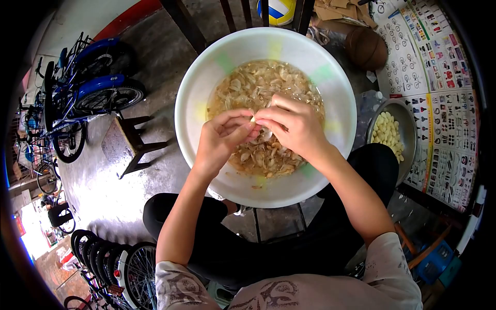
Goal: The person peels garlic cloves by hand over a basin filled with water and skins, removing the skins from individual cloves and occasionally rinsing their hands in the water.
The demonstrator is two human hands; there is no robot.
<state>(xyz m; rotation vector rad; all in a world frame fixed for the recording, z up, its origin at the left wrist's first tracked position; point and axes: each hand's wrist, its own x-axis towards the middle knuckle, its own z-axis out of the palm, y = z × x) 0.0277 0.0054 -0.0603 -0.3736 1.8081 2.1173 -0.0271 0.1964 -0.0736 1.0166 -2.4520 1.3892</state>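
Over a wide white basin my two hands meet at the fingertips. Between them is a small pale garlic clove, mostly covered by the fingers. My left hand pinches it from the left, thumb and forefinger together. From the right, my right hand closes its thumb and forefinger on the same clove. Below the hands, brownish garlic skins float in the basin's water. Peeled garlic cloves lie in a metal bowl by my right knee.
A wooden stool stands left of the basin, with parked bicycles beyond. Dark chair slats, a volleyball and a brown basketball are behind the basin. Printed posters line the right side.
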